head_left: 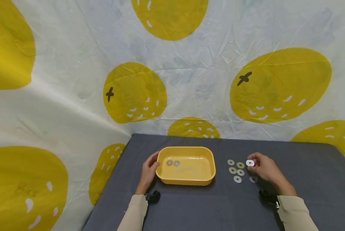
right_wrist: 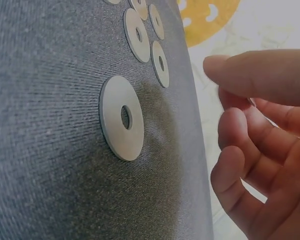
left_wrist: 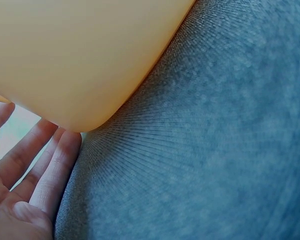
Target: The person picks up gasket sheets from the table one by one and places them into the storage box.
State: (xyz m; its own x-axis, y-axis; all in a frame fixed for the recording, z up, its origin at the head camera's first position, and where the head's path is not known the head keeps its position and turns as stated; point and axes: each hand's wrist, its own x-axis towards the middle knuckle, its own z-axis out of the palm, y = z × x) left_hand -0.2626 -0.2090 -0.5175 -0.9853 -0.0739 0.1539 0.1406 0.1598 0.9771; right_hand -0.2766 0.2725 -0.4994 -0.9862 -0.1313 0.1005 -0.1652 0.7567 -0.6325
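A creased white sheet (head_left: pixel 195 89) printed with yellow fruit (head_left: pixel 135 99) hangs behind a table (head_left: pixel 190 205) in finely ribbed grey cloth. Left of its middle, toward the far edge, the left hand (head_left: pixel 148 172) rests loosely extended fingers against a glossy, round-cornered yellow tray (head_left: pixel 185 182) holding two washers (head_left: pixel 167 163). Rightward lie six flat metal rings (head_left: pixel 230 170); the right hand (head_left: pixel 266 167) pinches a raised washer (head_left: pixel 250 165).

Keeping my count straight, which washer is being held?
The washer pinched in the right hand; the other washers lie on the dark cloth or inside the yellow tray.
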